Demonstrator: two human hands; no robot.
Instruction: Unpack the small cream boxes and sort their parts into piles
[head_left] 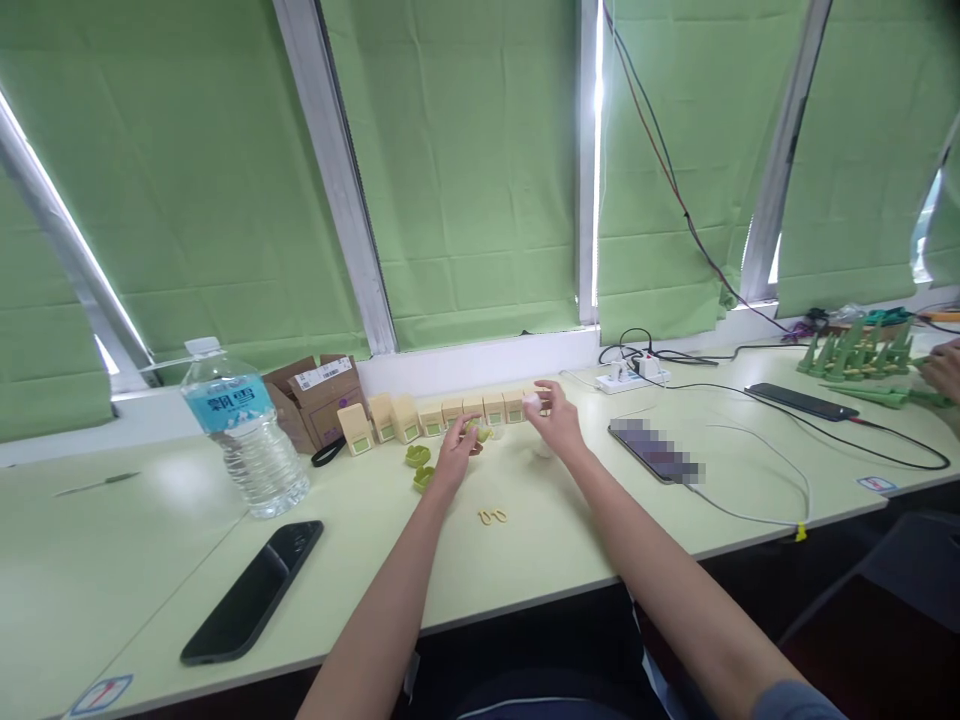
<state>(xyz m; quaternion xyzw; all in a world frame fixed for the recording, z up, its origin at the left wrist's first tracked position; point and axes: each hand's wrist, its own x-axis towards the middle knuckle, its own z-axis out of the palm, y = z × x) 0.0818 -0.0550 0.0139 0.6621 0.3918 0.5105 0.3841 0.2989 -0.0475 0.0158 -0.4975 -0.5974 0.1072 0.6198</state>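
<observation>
My left hand (456, 455) has its fingers closed around a small yellow-green piece (482, 433), partly hidden by the fingers. A small white rounded piece (532, 403) sits between the thumb and fingers of my right hand (559, 422). Beneath that hand, something pale lies on the table, too blurred to name. Two green shaped pieces, like small open cases (418, 456), rest just left of my left hand. Nearer to me lies a pair of yellow loops (493, 517). Behind both hands stands a row of small beige boxes (431, 420) with green labels.
A water bottle (244, 430), a cardboard box (319, 400) and a dark phone (255, 590) are at the left. To the right are a cabled phone (649, 452), a power strip (634, 377), another black device (801, 402), green spiky pieces (855, 352) and another person's hand (943, 368).
</observation>
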